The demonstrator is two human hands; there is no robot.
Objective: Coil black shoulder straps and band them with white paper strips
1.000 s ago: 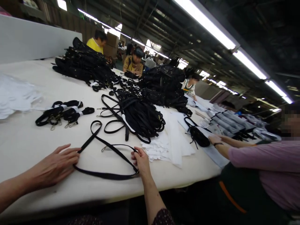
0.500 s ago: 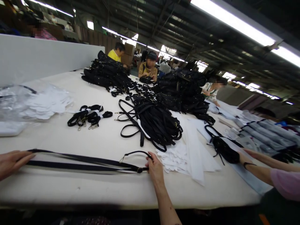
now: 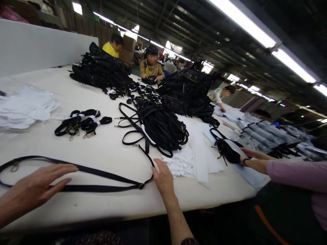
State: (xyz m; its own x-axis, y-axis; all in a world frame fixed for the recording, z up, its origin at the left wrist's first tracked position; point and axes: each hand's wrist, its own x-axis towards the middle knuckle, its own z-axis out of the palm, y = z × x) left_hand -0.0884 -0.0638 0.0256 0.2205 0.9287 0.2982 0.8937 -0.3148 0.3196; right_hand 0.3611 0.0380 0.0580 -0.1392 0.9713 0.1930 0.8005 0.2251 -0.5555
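Black strap [image 3: 102, 188] is lying on the counter [image 3: 102, 209] at the near edge, laid out as a long loop between the hands. Left hand [image 3: 38, 190] is open, fingers extended, thumb apart, over the left part of the loop; can't tell if it's touching. Right hand [image 3: 163, 178] is at the strap's right end, thumb and fingertips against it; can't tell if they're closed on it. Buckle [image 3: 141, 186] sits just left of the right hand. Strap's short tail runs up and away from there to a metal clip [image 3: 135, 145]. Second clip [image 3: 14, 167] is inside the loop's far left.

Beyond the strap: banded straps [image 3: 88, 124] on the left, loose strap pile [image 3: 163, 127] in the middle, white pieces [image 3: 176, 165] just right of the pile. Black bags [image 3: 102, 69] heaped further back. Co-worker on the right, purple sleeve [image 3: 291, 170], has hands at a black pouch [image 3: 228, 151].
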